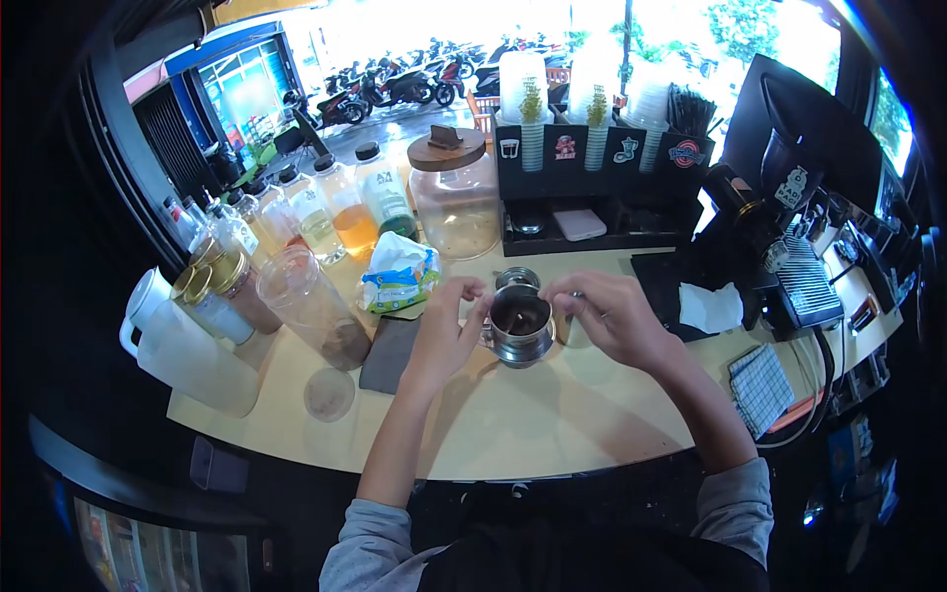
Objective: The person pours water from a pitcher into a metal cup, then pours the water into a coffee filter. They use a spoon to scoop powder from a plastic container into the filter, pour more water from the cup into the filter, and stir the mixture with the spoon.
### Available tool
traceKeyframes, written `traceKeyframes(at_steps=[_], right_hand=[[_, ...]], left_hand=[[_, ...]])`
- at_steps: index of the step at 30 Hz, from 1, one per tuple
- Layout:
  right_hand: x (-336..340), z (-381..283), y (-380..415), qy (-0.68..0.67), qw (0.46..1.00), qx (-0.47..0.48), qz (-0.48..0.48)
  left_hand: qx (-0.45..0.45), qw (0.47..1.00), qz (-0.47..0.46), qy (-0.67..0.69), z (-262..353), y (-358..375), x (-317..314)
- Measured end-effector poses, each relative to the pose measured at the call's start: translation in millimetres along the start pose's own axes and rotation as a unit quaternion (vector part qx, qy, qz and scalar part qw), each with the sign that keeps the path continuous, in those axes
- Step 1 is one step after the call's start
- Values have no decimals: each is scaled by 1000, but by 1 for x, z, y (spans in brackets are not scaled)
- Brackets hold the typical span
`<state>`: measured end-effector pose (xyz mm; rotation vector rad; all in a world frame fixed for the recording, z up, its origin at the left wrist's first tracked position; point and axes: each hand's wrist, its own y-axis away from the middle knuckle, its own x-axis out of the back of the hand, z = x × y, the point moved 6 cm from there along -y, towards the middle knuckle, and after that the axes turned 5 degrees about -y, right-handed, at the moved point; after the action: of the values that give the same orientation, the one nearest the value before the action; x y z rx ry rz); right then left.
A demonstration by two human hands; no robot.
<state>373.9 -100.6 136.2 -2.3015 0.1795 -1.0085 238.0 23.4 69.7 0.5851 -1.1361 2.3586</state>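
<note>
On the light counter before me stands a metal coffee drip filter (520, 342), its open top showing dark contents with a small bright spot. My left hand (449, 326) is closed at the filter's left rim, thumb and forefinger curled at the edge. Across from it, my right hand (614, 314) has its bent fingers pinched at the right rim. A small round metal piece (518, 276) sits just behind the filter. To the left, a clear jar (306, 291) has brown powder at its bottom, with a round lid (328, 395) lying in front.
A wipes packet (400, 279) rests by a dark cloth (390, 360). Left are a white pitcher (197, 360) and several bottles (350, 212). Behind stand a large glass jar (456, 202) and a black cup rack (602, 187). Right are a coffee grinder (735, 202) and checked cloth (762, 388).
</note>
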Motion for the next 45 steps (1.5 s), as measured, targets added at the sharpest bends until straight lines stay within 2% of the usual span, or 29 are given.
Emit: traceKeyframes(at_steps=[1,3,5,9,22,25,30,33,37,39,42,45], right_hand=[[-2,-1,1,-2,1000,2,-2],[-5,-5,1,-1,1000,25,-13],[-2,-6,1,-7,1000,23,-3],[-11,-4,2,-32,998,50,14],[-6,6,13,-28,999,25,11],[-10,4,14,-48,995,79,28],[-2,11,14,-44,999,26,8],[-3,8,16,-39,997,65,21],[0,12,14,-55,998,34,11],[-5,9,15,-53,996,68,14],[5,12,14,-76,997,29,13],[3,17,12,-74,997,31,19]], left_hand=[[51,998,-4,38,-16,7,-5],[29,998,18,52,-35,15,-18],[121,970,-1,210,-55,24,-33],[111,968,7,223,-51,26,-32],[122,971,9,205,-51,28,-31],[113,973,4,201,-47,27,-30],[118,972,2,203,-42,26,-27],[124,972,-3,198,-42,25,-28],[127,972,-5,200,-43,26,-28],[129,973,-8,190,-42,26,-29],[119,974,1,193,-41,27,-28],[133,971,-9,200,-44,27,-30]])
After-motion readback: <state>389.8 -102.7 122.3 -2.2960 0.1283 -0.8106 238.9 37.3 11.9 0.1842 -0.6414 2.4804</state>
